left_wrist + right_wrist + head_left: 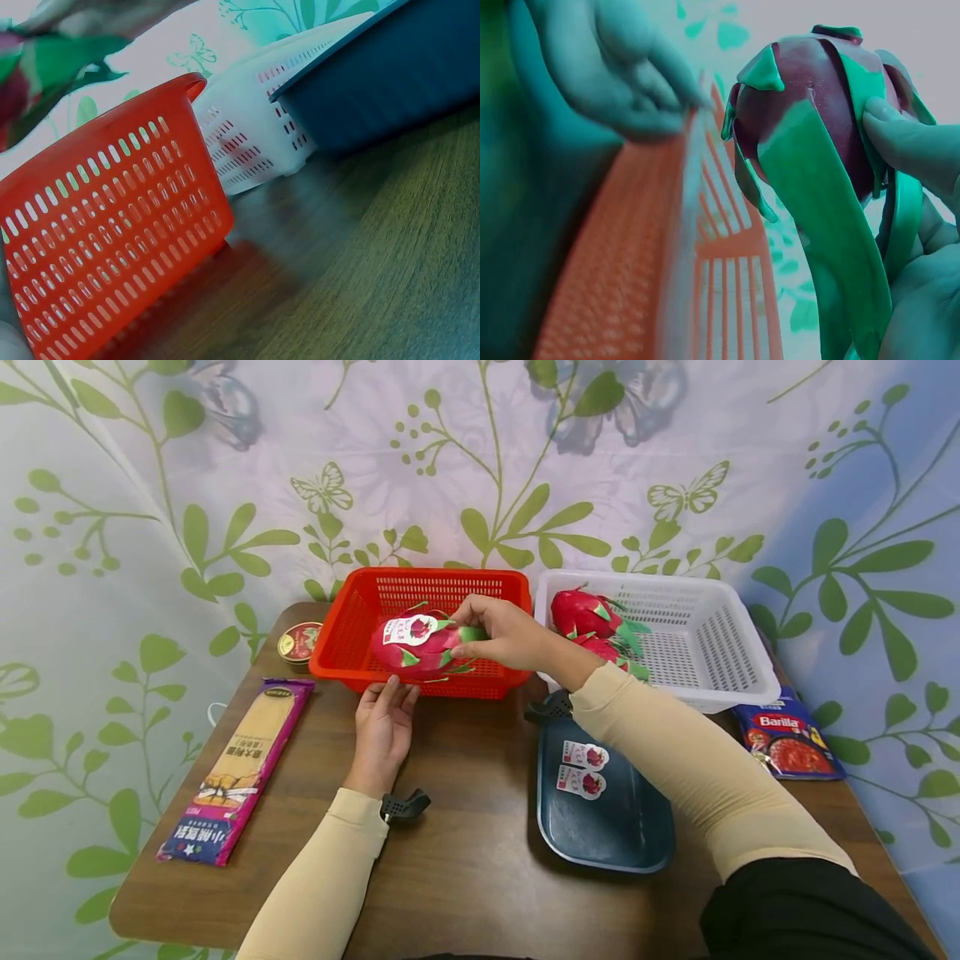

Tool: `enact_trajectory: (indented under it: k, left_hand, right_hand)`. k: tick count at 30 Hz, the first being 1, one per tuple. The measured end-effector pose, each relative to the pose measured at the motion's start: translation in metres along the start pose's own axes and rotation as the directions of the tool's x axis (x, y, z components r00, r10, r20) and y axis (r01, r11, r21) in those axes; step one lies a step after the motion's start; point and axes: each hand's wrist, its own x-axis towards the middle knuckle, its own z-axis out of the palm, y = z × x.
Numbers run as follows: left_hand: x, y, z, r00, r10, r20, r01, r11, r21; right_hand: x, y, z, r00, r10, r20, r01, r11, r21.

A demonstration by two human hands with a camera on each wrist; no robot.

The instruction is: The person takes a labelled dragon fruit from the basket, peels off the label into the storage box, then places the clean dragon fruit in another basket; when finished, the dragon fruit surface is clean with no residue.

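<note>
Over the red basket point(360, 675), my right hand point(504, 631) grips a dragon fruit point(427, 658) by its green leafy end. A white label with a fruit picture point(401, 629) is on the fruit's upper side. In the right wrist view, the thumb point(911, 142) presses on the fruit's red skin and green scales. My left hand point(386, 727) is at the basket's front rim, just below the fruit, palm upward with loosely bent fingers. Whether its fingertips touch the rim is hard to tell. Two more dragon fruits point(581, 612) lie in the white basket point(705, 700).
A dark blue tray point(607, 831) bearing two loose fruit labels point(581, 781) lies in front of the white basket. Left on the table are a pasta pack point(240, 768) and a round tin point(300, 642). A Barilla pouch point(787, 735) lies at the right, partly under the white basket.
</note>
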Motion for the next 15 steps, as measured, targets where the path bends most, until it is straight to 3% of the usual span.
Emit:
enact_trajectory:
  k: [4, 9, 15]
  left_hand:
    - [-0.002, 0.001, -0.002, 1.0, 0.002, 0.003, -0.002, 1.0, -0.005]
    - [-0.005, 0.006, -0.005, 0.998, -0.043, -0.05, 0.047, 0.995, 0.083]
    - [-0.005, 0.014, -0.01, 0.986, -0.141, -0.091, 0.16, 0.951, 0.265]
  right_hand:
    - [-0.022, -0.009, 0.013, 1.0, -0.007, 0.017, 0.005, 0.995, 0.095]
    - [-0.047, -0.014, 0.03, 0.998, 0.024, 0.055, -0.035, 0.98, 0.195]
    - [-0.066, -0.01, 0.044, 0.985, 0.099, 0.139, -0.133, 0.954, 0.267]
